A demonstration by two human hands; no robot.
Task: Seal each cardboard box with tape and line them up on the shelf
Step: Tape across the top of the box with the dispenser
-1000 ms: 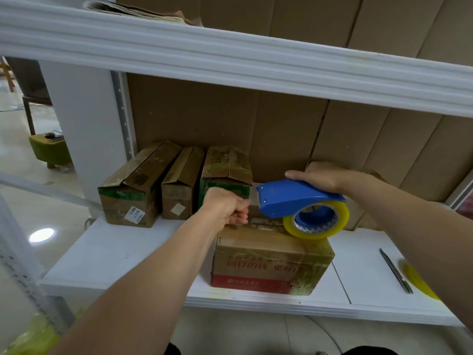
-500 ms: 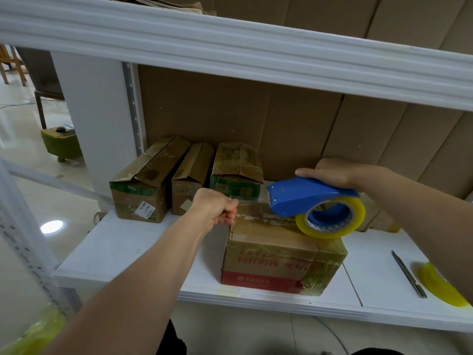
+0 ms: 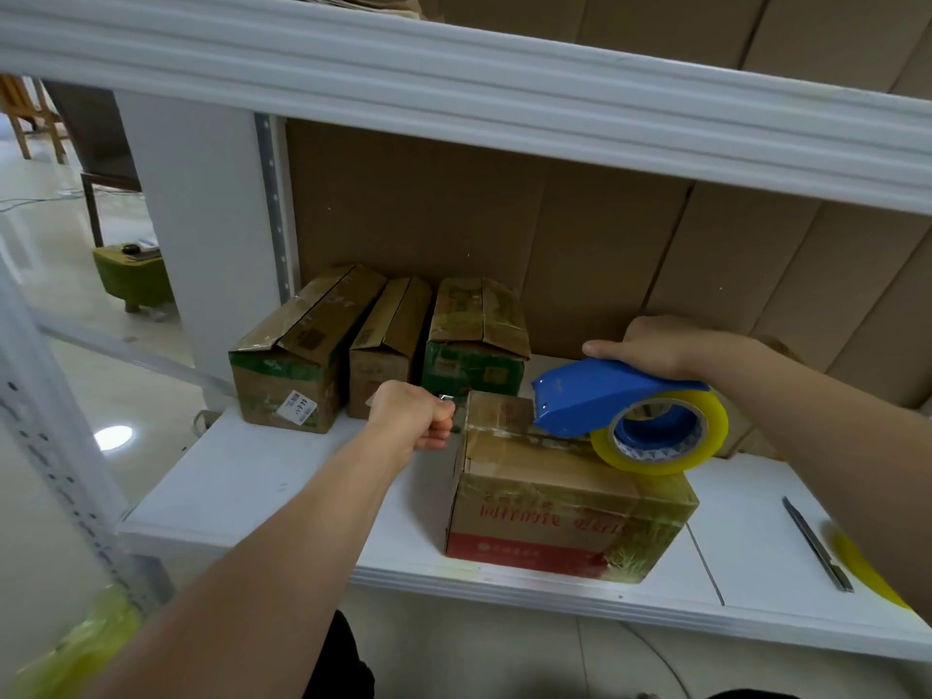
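Box point(image 3: 565, 502) on shelf point(image 3: 282, 491) — right hand point(image 3: 655, 345) holds dispenser point(image 3: 605, 401) (blue).

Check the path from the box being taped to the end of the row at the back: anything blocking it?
Nothing visible blocks it. The front box sits ahead and right of the row's green box; the shelf beside that box looks bare. Only the tape dispenser rests on top, held by the right hand.

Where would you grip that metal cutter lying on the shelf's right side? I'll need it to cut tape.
Probably pinch the utility knife across its narrow sides near the middle, coming from above. It lies flat on the shelf, thin and long, with bare board on both sides.
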